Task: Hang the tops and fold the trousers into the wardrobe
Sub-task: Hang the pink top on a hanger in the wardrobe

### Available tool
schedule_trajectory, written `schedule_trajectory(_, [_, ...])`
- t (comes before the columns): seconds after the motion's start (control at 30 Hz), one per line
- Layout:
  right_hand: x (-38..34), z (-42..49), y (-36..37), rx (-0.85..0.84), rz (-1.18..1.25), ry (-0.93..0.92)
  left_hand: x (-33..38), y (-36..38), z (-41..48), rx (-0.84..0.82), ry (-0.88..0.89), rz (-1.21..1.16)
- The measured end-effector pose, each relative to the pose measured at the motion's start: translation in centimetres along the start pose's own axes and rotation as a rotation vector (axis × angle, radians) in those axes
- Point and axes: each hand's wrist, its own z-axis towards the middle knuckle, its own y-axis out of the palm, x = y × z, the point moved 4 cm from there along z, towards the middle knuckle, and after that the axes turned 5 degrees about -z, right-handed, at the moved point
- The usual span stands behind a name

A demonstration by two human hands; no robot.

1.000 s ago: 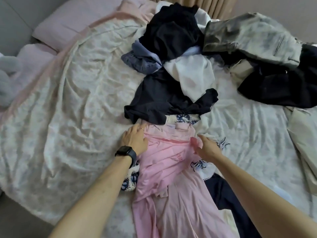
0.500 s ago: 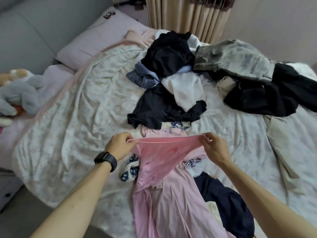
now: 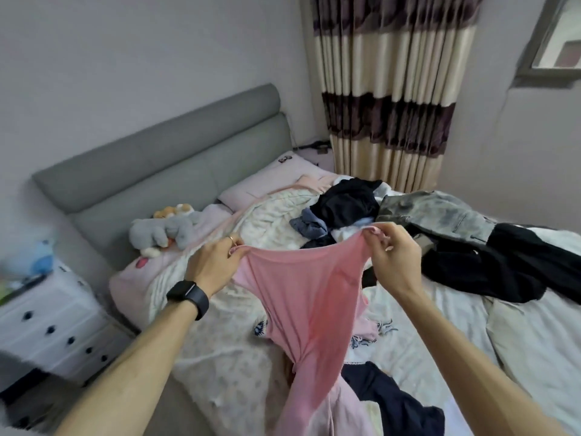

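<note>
Left hand (image 3: 217, 265) and right hand (image 3: 394, 256) each pinch a top corner of the pink top (image 3: 305, 297), held spread between them, so the task seems barely begun: the heap of clothes (image 3: 345, 202) beyond them and the grey trousers (image 3: 440, 215) past the right hand lie unsorted, with no wardrobe in view.

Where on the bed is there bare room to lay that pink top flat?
The widest bare patch is the quilt between the soft toys and the pink top. A smaller one lies between the black garment and the navy garment. The far side is crowded with the dark pile and grey trousers.
</note>
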Motion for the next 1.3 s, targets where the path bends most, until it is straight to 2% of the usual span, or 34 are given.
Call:
schedule_trajectory(0.1, [-6.3,2.0,-3.5,0.067,0.120,-0.096,3.5,-7.0,-1.9,0.223,0.024,0.024])
schedule_trajectory(0.3, [-16.2,3.2,-7.2,0.147,0.327,-0.256,6.6,-20.2,-7.6,0.656,0.031,-0.184])
schedule_trajectory(0.47, [-22.7,1.1,-6.7,0.168,0.485,-0.367,6.7,-28.5,-14.4,0.895,0.039,-0.253])
schedule_trajectory(0.53, [-25.0,0.0,-5.4,0.117,0.536,-0.374,6.1,-29.8,-16.9,0.865,-0.006,-0.254])
schedule_trajectory(0.57, [-26.2,-0.9,-4.2,0.037,0.533,-0.387,5.6,-29.9,-18.2,0.791,-0.058,-0.221])
schedule_trajectory(0.6, [-27.0,-1.7,-2.6,-0.093,0.475,-0.408,5.0,-29.5,-19.3,0.677,-0.115,-0.186])
schedule_trajectory(0.7, [-28.2,-7.3,3.3,-0.639,0.124,-0.565,2.3,-26.3,-24.5,0.300,-0.261,-0.141])
schedule_trajectory(0.73, [-28.2,-9.8,4.9,-0.758,0.119,-0.580,1.0,-25.2,-27.3,0.222,-0.310,-0.150])
schedule_trajectory(0.8, [-27.8,-13.0,6.3,-0.829,0.288,-0.531,-1.2,-23.8,-32.1,0.160,-0.370,-0.215])
schedule_trajectory(0.87, [-28.6,-17.0,7.9,-0.898,0.444,-0.511,-3.9,-24.1,-37.7,0.204,-0.478,-0.271])
schedule_trajectory(0.97, [-29.8,-21.5,9.7,-0.945,0.451,-0.573,-6.7,-25.5,-44.2,0.235,-0.608,-0.263])
schedule_trajectory(1.07, [-30.9,-24.6,11.0,-0.908,0.494,-0.537,-9.4,-27.6,-51.5,0.245,-0.744,-0.188])
schedule_trajectory(1.17, [-33.0,-27.6,11.8,-0.880,0.565,-0.536,-11.1,-30.5,-59.4,0.415,-0.825,-0.164])
schedule_trajectory(1.23, [-34.7,-30.0,12.3,-0.847,0.553,-0.599,-11.9,-32.2,-63.3,0.589,-0.832,-0.151])
schedule_trajectory(1.3, [-36.1,-33.8,13.4,-0.885,0.487,-0.708,-11.9,-32.9,-66.2,0.635,-0.861,-0.086])
